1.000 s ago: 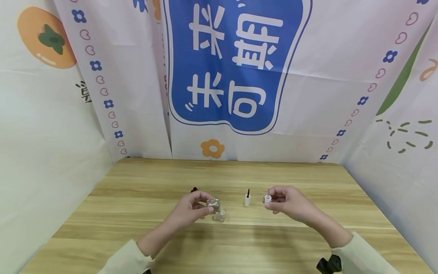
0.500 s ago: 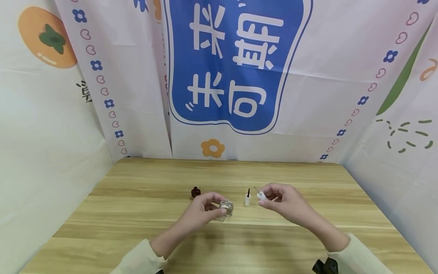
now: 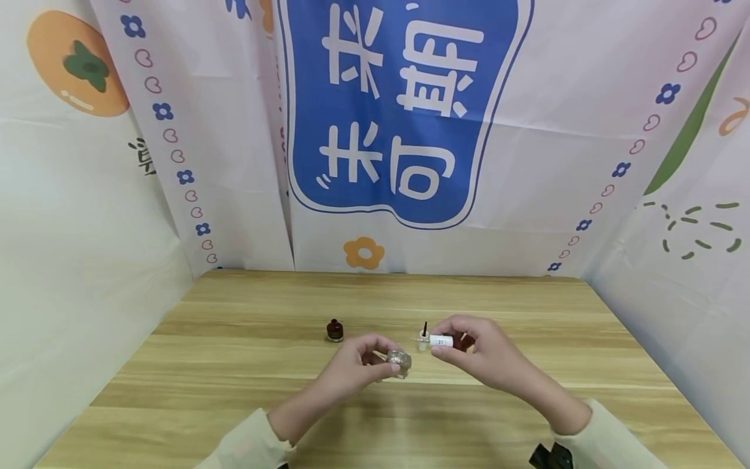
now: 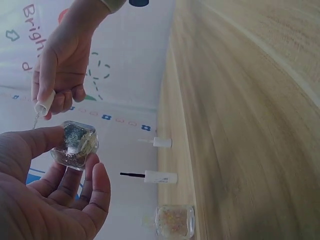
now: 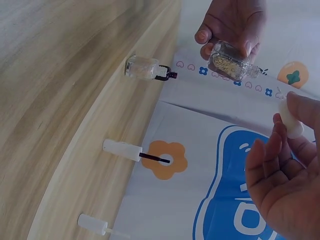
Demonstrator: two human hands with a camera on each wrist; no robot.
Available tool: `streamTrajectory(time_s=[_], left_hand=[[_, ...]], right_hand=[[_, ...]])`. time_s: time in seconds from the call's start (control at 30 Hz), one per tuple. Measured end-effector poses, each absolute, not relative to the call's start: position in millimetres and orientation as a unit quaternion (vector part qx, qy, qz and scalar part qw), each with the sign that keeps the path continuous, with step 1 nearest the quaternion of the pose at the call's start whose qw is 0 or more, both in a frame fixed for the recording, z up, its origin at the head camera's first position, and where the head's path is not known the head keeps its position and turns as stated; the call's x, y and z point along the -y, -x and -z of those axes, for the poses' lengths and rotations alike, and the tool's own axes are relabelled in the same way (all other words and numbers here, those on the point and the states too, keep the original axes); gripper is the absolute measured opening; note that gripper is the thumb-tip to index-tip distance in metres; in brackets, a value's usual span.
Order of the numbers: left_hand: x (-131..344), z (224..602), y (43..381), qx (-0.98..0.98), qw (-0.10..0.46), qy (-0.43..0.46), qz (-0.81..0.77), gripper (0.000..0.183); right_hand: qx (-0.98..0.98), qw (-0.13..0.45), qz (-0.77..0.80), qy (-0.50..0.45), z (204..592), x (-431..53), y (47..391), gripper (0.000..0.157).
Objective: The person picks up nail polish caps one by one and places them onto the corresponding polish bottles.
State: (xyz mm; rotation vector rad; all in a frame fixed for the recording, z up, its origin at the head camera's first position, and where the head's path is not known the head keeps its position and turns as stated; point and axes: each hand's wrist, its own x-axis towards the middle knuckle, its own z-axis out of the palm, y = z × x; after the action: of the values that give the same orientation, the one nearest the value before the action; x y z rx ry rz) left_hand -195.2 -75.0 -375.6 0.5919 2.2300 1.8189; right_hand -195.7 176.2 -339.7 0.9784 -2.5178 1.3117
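Between thumb and fingers, my left hand (image 3: 359, 363) holds a small clear nail polish bottle (image 4: 75, 145) with glitter in it, uncapped and tilted, above the table. My right hand (image 3: 477, 342) pinches a white nail polish cap (image 3: 442, 341) lying sideways, its thin brush pointing left towards the bottle. Bottle and brush are apart. Behind the right hand's cap, a white cap with a dark brush (image 4: 161, 177) stands brush-up on the table. Another white cap with a pale brush (image 5: 92, 223) stands beyond it. A second clear glitter bottle (image 4: 175, 221) is mostly hidden by my left hand in the head view.
A dark red nail polish bottle (image 3: 334, 330) stands open on the wooden table (image 3: 246, 365), behind and left of my left hand. Printed white cloth (image 3: 539, 195) hangs at the back and both sides of the table.
My left hand has moved right with the glitter bottle, uncovering the dark red bottle. My right hand has moved left and turned its cap from upright to sideways.
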Motion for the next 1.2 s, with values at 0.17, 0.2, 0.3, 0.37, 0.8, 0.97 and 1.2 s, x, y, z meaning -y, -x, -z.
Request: streamTrajectory(time_s=[0.17,0.2,0.3,0.37,0.8,0.97,1.2], left_hand=[[72.8,376.6,194.4,-0.752,0.106,-0.201,-0.618,0.025],[72.6,377.1,194.5,-0.753,0.107,-0.2,-0.618,0.025],[71.9,378.3,195.1,-0.754,0.107,-0.197,-0.617,0.026],[71.6,379.1,195.6,-0.754,0.107,-0.195,-0.618,0.026],[72.0,380.6,197.1,-0.757,0.11,-0.184,-0.618,0.027],[71.6,380.5,196.8,-0.755,0.113,-0.188,-0.618,0.026],[69.9,382.3,196.4,-0.752,0.115,-0.198,-0.618,0.025]], right_hand=[[0.831,0.071,-0.428,-0.349,340.2,-174.2,196.8,0.01],[0.83,0.07,-0.427,-0.351,340.3,-173.8,196.9,0.01],[0.833,0.066,-0.421,-0.354,340.5,-172.9,197.1,0.011],[0.836,0.061,-0.417,-0.352,340.0,-172.2,196.8,0.011],[0.85,0.056,-0.388,-0.352,342.6,-171.1,197.8,0.011],[0.85,0.053,-0.385,-0.354,342.6,-170.6,198.0,0.012],[0.851,0.038,-0.389,-0.35,342.5,-167.5,197.7,0.014]])
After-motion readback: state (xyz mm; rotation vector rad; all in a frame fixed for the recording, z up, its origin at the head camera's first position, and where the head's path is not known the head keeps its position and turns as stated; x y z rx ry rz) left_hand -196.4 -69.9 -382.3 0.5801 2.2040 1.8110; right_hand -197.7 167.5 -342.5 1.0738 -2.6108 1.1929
